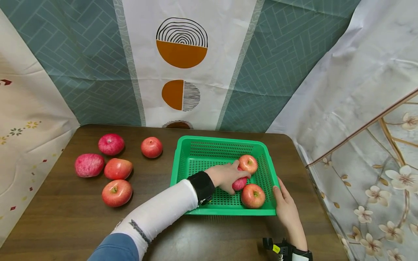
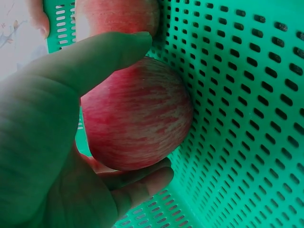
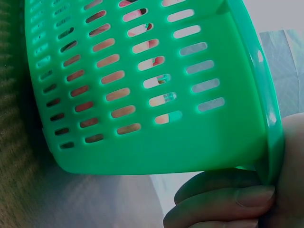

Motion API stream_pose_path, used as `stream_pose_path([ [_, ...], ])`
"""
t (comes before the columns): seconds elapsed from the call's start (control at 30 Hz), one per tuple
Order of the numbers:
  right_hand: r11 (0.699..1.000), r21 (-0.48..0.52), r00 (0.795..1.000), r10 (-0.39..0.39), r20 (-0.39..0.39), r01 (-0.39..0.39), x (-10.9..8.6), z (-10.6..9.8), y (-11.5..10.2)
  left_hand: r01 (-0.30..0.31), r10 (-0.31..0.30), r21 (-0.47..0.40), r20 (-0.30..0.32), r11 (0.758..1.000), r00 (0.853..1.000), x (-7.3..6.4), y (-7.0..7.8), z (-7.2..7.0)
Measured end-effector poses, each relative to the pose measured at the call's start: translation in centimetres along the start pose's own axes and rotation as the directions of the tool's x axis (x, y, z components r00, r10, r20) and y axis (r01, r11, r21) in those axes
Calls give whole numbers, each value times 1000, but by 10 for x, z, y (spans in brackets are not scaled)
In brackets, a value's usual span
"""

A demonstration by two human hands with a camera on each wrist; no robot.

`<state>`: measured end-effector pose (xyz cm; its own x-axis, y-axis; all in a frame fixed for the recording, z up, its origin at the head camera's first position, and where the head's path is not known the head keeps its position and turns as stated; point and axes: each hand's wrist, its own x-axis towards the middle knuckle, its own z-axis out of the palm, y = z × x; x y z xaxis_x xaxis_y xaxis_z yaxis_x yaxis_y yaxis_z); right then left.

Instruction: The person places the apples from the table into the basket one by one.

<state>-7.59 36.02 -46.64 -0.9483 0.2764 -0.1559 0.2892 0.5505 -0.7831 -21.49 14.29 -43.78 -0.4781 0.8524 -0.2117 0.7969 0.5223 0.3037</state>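
A green plastic basket [image 1: 225,140] with slotted walls sits on the table. Inside it, my left hand [image 1: 226,175] holds a deep pink striped apple [image 1: 240,183] between thumb and fingers. The left wrist view shows that apple [image 2: 142,114] close up, against the perforated green plastic. Two lighter red apples lie on either side of it, one apple [image 1: 248,164] behind and one apple [image 1: 253,196] in front. At the basket's right front corner, my right hand [image 1: 287,210] grips the rim, fingers curled under the edge in the right wrist view.
Left of the basket on the brown table [image 1: 153,192] are several fruits: a deep pink one [image 1: 111,144], another deep pink one [image 1: 89,165], an orange-red one [image 1: 118,168], a red apple [image 1: 117,193] and a smaller red one [image 1: 151,147]. Patterned cloth [image 1: 183,119] hangs behind.
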Motion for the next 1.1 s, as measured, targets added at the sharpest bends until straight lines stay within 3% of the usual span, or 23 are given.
stream_pose_path([
  [0.27, 1000, -20, 1000, -1, -12, 0, -1, 0, -2, -3, 3, 4, -3, 1000, 1000, -1, -2, -1],
  [0.53, 999, -46, 1000, 16, -5, -17, 0, 0, -1, -25, 27, 88, -21, 996, 999, -6, -5, -5],
  [0.77, 1000, -6, 1000, 11, 10, -10, -1, -1, -2, -28, 31, 108, -28, 994, 999, -10, -10, -8],
  [1.1, 1000, -14, 1000, 6, 18, -6, -2, -1, -2, -18, 18, 7, -37, 1000, 999, -26, -24, -15],
])
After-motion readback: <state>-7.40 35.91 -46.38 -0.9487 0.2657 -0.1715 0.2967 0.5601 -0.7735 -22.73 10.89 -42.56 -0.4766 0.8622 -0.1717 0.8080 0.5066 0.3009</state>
